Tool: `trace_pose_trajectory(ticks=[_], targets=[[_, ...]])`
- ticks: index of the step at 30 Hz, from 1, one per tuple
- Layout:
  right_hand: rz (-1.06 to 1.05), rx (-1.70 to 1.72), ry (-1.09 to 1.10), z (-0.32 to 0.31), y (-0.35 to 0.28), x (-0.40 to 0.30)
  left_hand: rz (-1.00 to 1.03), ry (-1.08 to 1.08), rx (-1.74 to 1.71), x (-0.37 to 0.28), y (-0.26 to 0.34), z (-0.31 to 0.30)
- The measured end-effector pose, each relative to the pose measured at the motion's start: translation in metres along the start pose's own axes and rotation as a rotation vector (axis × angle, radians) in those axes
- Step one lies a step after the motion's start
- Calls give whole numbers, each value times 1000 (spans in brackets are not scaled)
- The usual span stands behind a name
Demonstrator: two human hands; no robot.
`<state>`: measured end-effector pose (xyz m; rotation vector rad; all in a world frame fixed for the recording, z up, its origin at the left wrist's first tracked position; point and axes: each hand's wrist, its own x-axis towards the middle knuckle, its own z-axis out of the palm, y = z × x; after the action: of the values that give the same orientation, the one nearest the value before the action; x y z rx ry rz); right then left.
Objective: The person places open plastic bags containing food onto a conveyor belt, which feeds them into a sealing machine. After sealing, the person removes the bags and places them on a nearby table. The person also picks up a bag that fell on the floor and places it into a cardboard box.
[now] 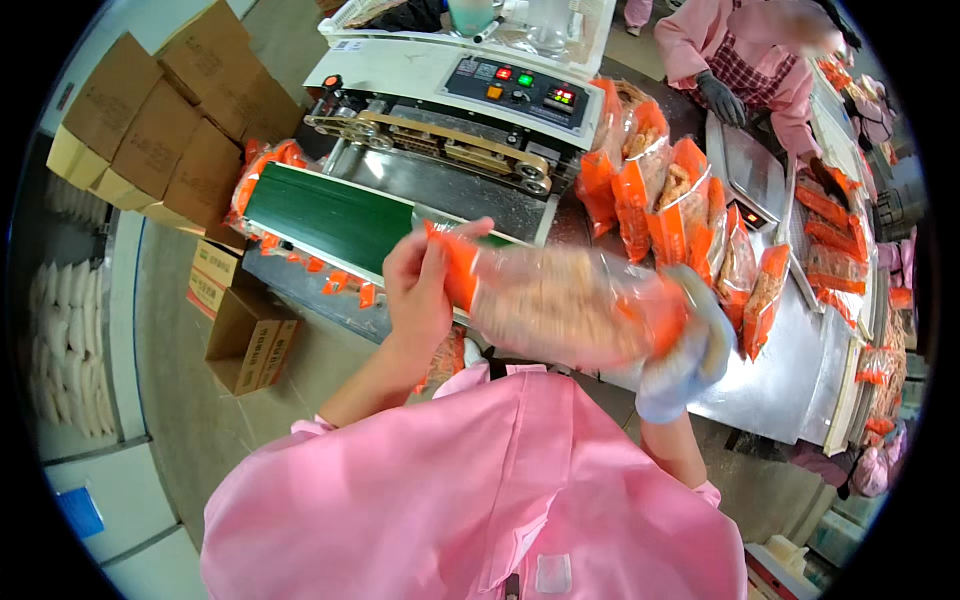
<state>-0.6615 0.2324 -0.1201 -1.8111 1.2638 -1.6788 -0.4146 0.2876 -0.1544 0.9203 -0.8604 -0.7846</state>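
Observation:
A clear-and-orange plastic bag of light brown snack pieces (559,300) is stretched sideways between my hands, blurred by motion. My bare left hand (424,281) pinches its orange end. Around the other orange end closes my right hand (690,345), in a pale work glove. The bag is held in front of a band sealing machine (457,97), near its green conveyor belt (330,217). Lit buttons and a display mark the sealer's control panel (517,90). Several filled orange bags (679,202) stand upright in a row beyond my right hand.
At the far right, a co-worker's gloved hand (721,97) rests by a weighing scale (750,169). More bags (832,232) lie beyond it. Cardboard cartons (165,127) stand behind the belt's left end, and an open carton (251,345) sits on the floor. A metal table (780,382) extends to my right.

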Motion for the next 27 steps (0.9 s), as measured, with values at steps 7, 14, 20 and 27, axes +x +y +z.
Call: trace_pose_trajectory(ticks=[7, 14, 20, 27], targets=[[-177, 129, -103, -42, -6, -5, 5, 94, -154, 7, 18, 31], [28, 217, 44, -45, 4, -16, 29, 9, -133, 0, -3, 33], [294, 590, -141, -45, 6, -15, 32, -187, -97, 5, -28, 23], [368, 805, -578, -44, 14, 11, 123, -452, -124, 15, -38, 15]])
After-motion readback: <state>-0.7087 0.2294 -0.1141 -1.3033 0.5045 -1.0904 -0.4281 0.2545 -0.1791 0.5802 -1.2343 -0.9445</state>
